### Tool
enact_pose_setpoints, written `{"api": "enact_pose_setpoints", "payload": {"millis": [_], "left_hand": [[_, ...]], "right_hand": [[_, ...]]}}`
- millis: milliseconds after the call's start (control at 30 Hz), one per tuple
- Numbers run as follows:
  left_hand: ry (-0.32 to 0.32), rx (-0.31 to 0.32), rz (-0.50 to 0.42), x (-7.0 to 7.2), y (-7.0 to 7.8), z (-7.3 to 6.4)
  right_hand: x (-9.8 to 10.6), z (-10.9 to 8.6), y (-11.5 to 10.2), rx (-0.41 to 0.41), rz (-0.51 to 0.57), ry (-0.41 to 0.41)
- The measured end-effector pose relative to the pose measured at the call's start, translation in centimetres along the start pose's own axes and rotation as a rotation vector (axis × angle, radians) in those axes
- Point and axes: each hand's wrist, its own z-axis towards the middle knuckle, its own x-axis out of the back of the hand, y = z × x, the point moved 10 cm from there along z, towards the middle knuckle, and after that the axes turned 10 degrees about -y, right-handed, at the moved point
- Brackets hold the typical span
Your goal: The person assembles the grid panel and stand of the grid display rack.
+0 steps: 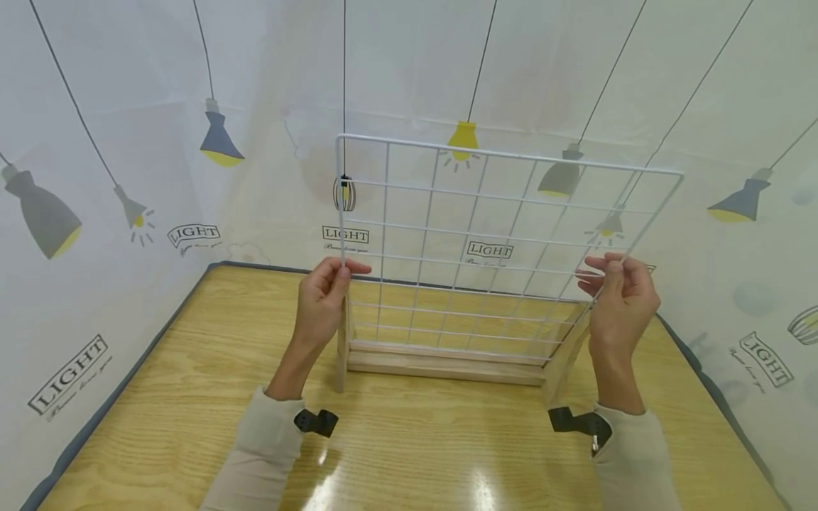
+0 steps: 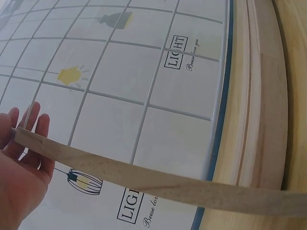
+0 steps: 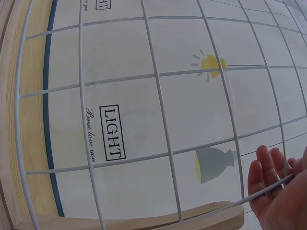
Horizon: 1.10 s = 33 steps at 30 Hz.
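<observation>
A white wire grid panel [image 1: 511, 154] stands tilted, its lower part between the two side posts of a wooden stand [image 1: 447, 372]. My left hand [image 1: 322, 294] pinches the panel's left edge wire between thumb and fingers, near the top of the left post [image 2: 120, 171]. On the other side, my right hand [image 1: 623, 305] holds the right edge wire, with the right post [image 3: 192, 214] just below it. Both wrist views show a gap between the panel's bottom wire and the stand's crossbar [image 2: 268, 115]. Whether the panel touches the posts I cannot tell.
The stand rests on a wood-grain tabletop [image 1: 409, 440]. Behind and at both sides hangs a pale sheet [image 1: 275, 177] printed with lamps and "LIGHT" labels, meeting the table along a dark blue edge [image 1: 147, 344]. Black straps or mounts [image 1: 316, 422] sit at both wrists.
</observation>
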Motion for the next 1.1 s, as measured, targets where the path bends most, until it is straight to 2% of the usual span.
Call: {"api": "enact_pose_setpoints", "payload": {"millis": [233,500,1100], "left_hand": [[0.001,0.009,-0.005,0.06,-0.36,-0.16],[0.012,0.041,-0.015,0.16,-0.81,-0.37],[0.0,0.038,-0.043,0.06,-0.94,-0.43]], "right_hand": [[0.05,-0.13,0.33,-0.008,-0.017,0.003],[0.1,-0.27,0.78,-0.009,0.051,0.009],[0.2,-0.44,1.0,0.0,0.052,0.005]]}}
